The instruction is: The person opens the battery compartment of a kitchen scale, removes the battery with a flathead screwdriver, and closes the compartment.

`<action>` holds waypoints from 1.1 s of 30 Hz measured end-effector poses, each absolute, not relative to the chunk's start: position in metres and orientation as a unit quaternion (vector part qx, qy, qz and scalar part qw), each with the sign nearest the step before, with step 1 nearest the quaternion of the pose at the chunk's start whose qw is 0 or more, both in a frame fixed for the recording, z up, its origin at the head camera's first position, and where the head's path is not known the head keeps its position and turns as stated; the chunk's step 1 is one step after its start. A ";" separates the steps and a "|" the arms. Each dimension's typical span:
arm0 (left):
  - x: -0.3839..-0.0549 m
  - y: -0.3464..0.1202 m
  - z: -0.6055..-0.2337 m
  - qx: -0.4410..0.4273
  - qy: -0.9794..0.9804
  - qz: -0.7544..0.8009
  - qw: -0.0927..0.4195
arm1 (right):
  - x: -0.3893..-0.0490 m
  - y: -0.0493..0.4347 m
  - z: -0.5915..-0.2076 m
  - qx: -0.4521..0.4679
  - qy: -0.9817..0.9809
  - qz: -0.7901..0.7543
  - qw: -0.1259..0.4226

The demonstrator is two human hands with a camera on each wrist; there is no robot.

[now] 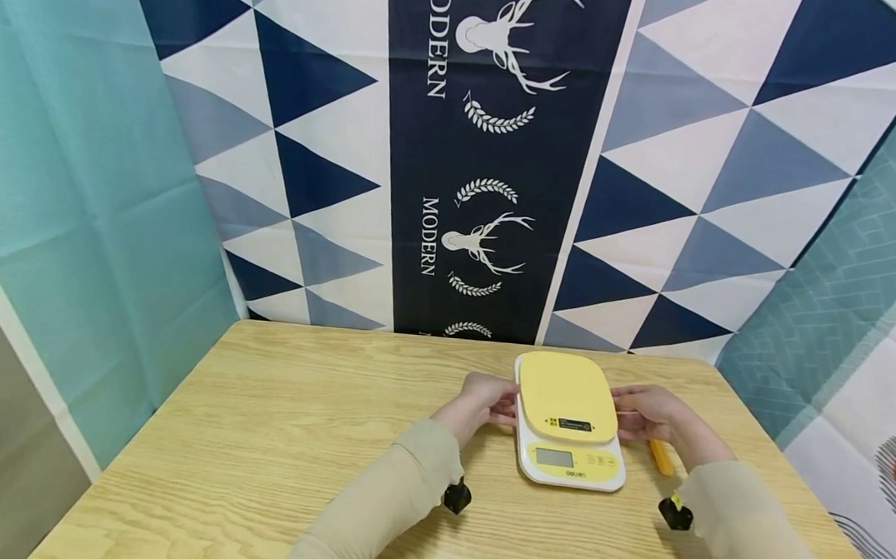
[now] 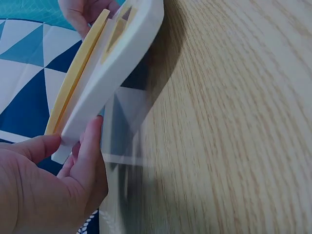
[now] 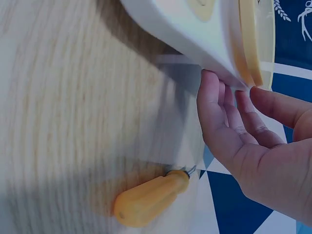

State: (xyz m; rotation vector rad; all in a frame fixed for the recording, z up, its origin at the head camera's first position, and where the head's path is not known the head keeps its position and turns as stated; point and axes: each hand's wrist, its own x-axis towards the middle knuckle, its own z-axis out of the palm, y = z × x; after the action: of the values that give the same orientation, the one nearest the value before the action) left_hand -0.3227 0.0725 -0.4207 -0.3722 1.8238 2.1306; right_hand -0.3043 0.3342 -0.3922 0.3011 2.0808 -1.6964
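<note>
A white kitchen scale (image 1: 527, 466) with a yellow platform (image 1: 563, 389) is held between both hands, its small grey display (image 1: 554, 458) facing the near side. My left hand (image 1: 490, 396) grips its left edge; in the left wrist view the thumb lies along the side of the white body (image 2: 114, 73) and the fingers reach underneath. At the opposite edge my right hand (image 1: 645, 411) holds it, fingertips under the white base (image 3: 180, 34) and thumb by the platform's rim. A gap with shadow shows between the scale and the wooden table in both wrist views.
A yellow-handled tool (image 3: 148, 200) with a thin metal tip lies on the table (image 1: 261, 438) beside the right hand. Behind the table's far edge hangs a patterned cloth (image 1: 333, 158); teal cloth (image 1: 100, 173) hangs on the left side.
</note>
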 end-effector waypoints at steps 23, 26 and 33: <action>-0.325 0.036 -0.398 -0.079 0.651 0.736 0.167 | -0.305 0.311 -0.368 0.077 0.773 -0.595 0.207; -0.325 0.030 -0.394 -0.064 0.651 0.737 0.168 | -0.305 0.307 -0.364 0.066 0.776 -0.592 0.208; -0.321 0.018 -0.382 -0.053 0.659 0.730 0.174 | -0.305 0.299 -0.352 0.039 0.780 -0.591 0.202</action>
State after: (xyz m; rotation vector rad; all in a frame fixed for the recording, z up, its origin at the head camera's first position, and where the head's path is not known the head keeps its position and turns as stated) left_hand -0.3213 0.0182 -0.3825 -0.1510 1.8678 2.0700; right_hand -0.3050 0.2993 -0.3518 0.1086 2.1779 -1.6504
